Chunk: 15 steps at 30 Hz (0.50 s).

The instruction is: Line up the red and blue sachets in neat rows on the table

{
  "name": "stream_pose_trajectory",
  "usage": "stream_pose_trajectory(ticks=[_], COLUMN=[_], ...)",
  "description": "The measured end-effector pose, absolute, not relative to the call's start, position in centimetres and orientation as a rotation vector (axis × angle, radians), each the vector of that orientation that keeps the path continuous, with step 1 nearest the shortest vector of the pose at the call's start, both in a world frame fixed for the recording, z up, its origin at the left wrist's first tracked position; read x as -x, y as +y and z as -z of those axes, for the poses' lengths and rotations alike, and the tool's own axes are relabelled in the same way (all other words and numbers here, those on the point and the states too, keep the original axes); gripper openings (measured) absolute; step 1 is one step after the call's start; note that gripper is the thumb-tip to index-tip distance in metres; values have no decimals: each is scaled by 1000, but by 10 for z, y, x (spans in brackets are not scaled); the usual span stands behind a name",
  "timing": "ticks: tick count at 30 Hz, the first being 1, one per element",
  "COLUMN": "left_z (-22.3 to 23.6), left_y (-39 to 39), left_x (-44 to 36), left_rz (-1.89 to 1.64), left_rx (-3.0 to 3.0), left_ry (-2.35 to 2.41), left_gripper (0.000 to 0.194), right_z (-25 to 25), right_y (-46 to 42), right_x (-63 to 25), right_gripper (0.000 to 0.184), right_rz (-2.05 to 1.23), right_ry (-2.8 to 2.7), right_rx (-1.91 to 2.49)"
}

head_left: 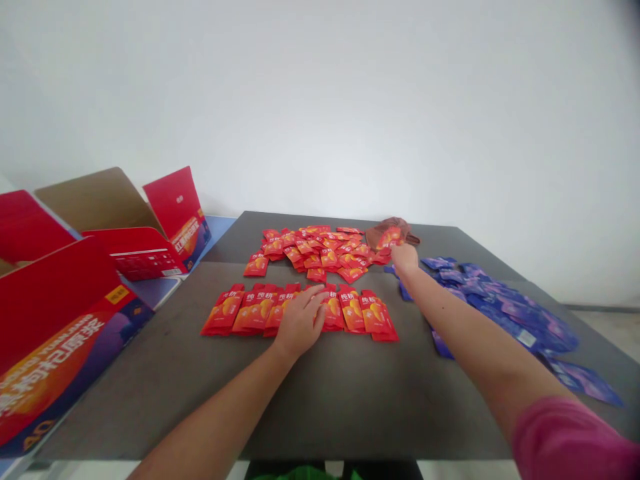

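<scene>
Left hand (300,321) is laid open, fingers spread flat over a row of red sachets (353,312), nothing gripped. Right hand (405,259) is closed at full reach, a red sachet (389,238) apparently pinched in it and held at the far right edge of a loose pile of red sachets (313,250). Row is laid on the worktop (350,407) on the near side of the pile, long axis left-right, parallel to the near edge. Left hand is nearer the row, right hand nearer the pile. A crumpled brown cloth (400,230) is seen just behind the held sachet. Blue-purple sachets (505,310) are spread to the right. Open red printed cartons (60,313) are stood at left.
</scene>
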<state>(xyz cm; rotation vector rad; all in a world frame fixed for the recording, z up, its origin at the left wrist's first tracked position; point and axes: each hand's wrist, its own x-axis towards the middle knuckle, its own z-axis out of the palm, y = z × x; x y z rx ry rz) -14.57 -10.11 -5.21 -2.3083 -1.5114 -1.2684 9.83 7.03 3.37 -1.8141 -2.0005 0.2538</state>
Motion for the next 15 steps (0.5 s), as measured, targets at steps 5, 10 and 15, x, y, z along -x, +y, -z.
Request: stream_pose_trajectory(ticks=[5,10,15], left_z=[30,-19,-49], left_y=[-102,-119,-145], left_x=[153,155,165], left_rz=[1467,1402,831], left_rx=[2170,2274,2939], left_ry=[-1541,-1438,-1625], left_gripper=[35,42,45], right_z=[-45,-54,-64], right_y=[22,-50,-92], right_x=[-100,-86,-70], right_gripper=[33,30,28], right_rz=[-575,-1370,-1857], right_ry=[-1997,-2119,-2145], right_rx=[1613,1260,996])
